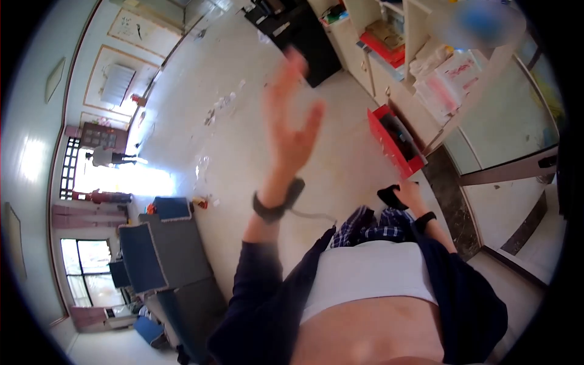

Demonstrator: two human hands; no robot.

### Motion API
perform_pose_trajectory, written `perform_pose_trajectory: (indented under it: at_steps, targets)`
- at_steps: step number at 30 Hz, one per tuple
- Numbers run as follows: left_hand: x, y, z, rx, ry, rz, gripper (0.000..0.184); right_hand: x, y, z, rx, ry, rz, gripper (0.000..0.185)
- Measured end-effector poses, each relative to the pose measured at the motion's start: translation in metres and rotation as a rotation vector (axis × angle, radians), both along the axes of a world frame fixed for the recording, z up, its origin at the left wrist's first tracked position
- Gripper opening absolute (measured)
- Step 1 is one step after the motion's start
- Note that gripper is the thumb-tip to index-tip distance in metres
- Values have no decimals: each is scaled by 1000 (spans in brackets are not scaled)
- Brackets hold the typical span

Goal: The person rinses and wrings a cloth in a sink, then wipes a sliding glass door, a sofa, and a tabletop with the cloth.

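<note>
My left hand [292,128] is raised over the floor in the middle of the view, blurred, its fingers apart and nothing in it. A black band with a cord [277,207] is around that wrist. Lower right, my right hand [412,196] is closed around a small black object [389,198], too unclear to name. It is beside the dark plaid cloth [386,225] at my waist. A red open box [389,143] with dark things inside stands just beyond my right hand, by the cabinet.
A cabinet with shelves [395,91] holds papers [447,82] and a red folder [386,52]. A black cabinet [304,45] stands at the top. Clear plastic scraps [225,100] lie on the floor. On the left are a grey sofa [182,249] and two distant people [109,157].
</note>
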State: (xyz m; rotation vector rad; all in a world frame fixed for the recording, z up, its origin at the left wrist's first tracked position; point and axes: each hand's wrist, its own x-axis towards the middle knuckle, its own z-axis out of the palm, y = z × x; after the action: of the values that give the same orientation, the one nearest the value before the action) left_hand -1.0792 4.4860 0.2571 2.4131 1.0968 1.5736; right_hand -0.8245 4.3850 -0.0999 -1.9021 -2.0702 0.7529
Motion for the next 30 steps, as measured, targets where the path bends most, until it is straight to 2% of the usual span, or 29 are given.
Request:
perform_pose_trajectory:
  at_steps: [1, 2, 5, 8, 13, 18, 20, 21, 22, 23, 24, 25, 26, 28, 30]
  targets:
    - [4, -4, 53, 251, -44, 67, 59, -1, 7, -10, 22, 0, 19, 25]
    - [8, -14, 83, 475, -92, 92, 60, -3, 12, -21, 11, -14, 51, 24]
    - [25, -27, 99, 760, -218, 34, 61, -12, 24, -18, -27, -53, 145, 23]
    - [37, -17, 77, 777, -235, 43, 63, -25, 48, -19, -25, -20, 220, 22]
    - [15, 9, 56, 709, -243, 75, 66, -41, 82, -19, -92, -53, 142, 26]
    - [-73, 31, 77, 759, -218, 143, 69, -90, 115, -37, -32, -5, 96, 29]
    - [-105, 45, 91, 791, -209, 179, 71, -109, 135, -36, -122, -97, 99, 28]
    - [-123, 49, 98, 799, -214, 187, 71, -122, 141, -35, -18, -82, 114, 28]
    - [-138, 53, 103, 803, -208, 212, 72, -135, 146, -34, -49, -87, 94, 28]
    - [-151, 58, 103, 813, -219, 229, 73, -146, 154, -29, -74, -95, 73, 28]
    - [-167, 64, 106, 820, -212, 260, 73, -171, 162, 16, -101, -101, 53, 28]
    - [-179, 74, 102, 825, -230, 285, 74, -182, 170, 17, -84, -87, 44, 29]
    - [-192, 83, 95, 832, -262, 316, 74, -182, 178, -6, -73, -82, 52, 29]
    - [-217, 97, 55, 852, -374, 318, 58, -189, 184, -17, -47, -79, 57, 28]
    - [-247, 101, 5, 450, -133, 404, 47, -198, 196, -11, 31, 35, 88, 27]
